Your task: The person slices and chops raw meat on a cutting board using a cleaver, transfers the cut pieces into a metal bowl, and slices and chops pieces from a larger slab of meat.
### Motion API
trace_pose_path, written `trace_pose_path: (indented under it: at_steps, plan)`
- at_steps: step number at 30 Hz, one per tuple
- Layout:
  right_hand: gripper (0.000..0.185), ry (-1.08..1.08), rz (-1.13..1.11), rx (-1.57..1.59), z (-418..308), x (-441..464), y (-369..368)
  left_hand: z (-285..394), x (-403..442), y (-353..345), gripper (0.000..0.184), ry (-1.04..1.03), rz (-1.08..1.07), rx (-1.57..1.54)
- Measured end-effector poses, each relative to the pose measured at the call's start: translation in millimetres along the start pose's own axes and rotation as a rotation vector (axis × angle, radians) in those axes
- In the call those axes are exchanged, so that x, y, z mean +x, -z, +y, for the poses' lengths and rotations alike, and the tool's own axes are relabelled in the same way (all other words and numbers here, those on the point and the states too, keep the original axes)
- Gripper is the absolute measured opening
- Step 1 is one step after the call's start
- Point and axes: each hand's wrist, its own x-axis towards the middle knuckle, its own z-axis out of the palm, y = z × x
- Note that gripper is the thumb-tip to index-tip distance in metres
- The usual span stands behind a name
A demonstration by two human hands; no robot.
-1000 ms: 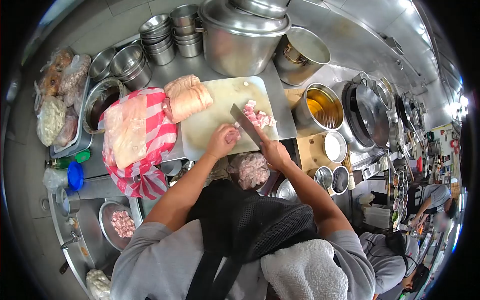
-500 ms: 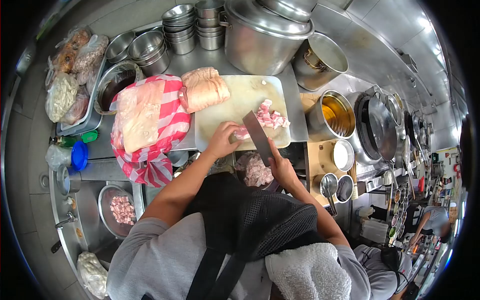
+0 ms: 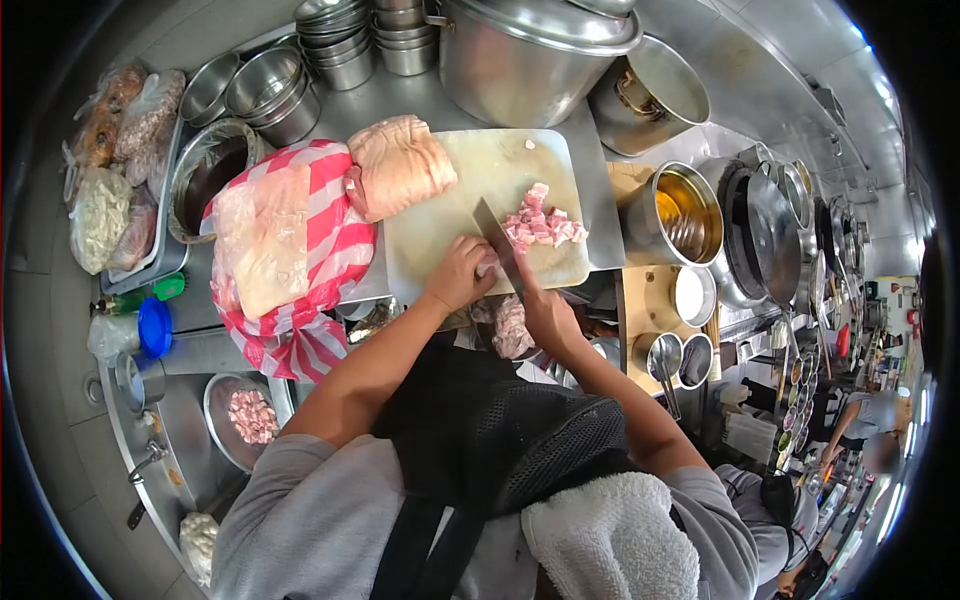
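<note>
The left hand (image 3: 460, 274) pins a meat strip (image 3: 487, 264) at the board's near edge; the right hand (image 3: 548, 318) grips the cleaver (image 3: 499, 240), blade slanting far-left, just right of the strip.

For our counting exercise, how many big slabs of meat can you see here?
2: one slab lies on the striped bag, the other slab over the upper-left corner of the chopping board. More may be hidden.
</note>
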Motion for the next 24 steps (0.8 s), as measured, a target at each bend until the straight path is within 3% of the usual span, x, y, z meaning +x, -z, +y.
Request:
trace_pose_path:
  at_steps: [5, 9, 11, 13, 18, 20, 24]
  plan:
    - [0.09, -0.012, 0.027, 0.077, -14, 50, -5, -1, 3, -3, 0.03, 0.033, 0.029, -0.038]
    - [0.092, 0.0, 0.042, 0.106, 24, -6, -20, 4, 6, -6, 0.028, 0.107, -0.031, -0.038]
    - [0.092, 0.017, 0.028, 0.132, 33, -23, -20, -3, 5, -11, 0.026, 0.114, 0.063, 0.004]
    - [0.085, -0.016, -0.003, 0.116, 34, -27, -19, -5, 5, -9, 0.026, 0.089, 0.032, -0.01]
    - [0.09, 0.018, 0.119, 0.081, 11, 45, -25, -1, 1, 0, 0.027, -0.039, -0.104, -0.053]
    - [0.089, 0.04, 0.167, 0.063, 14, 46, -24, -2, -3, -4, 0.032, 0.032, -0.11, -0.18]
    - [0.084, 0.166, 0.128, 0.129, 41, 33, -26, -1, -5, -2, 0.036, 0.081, 0.11, -0.119]
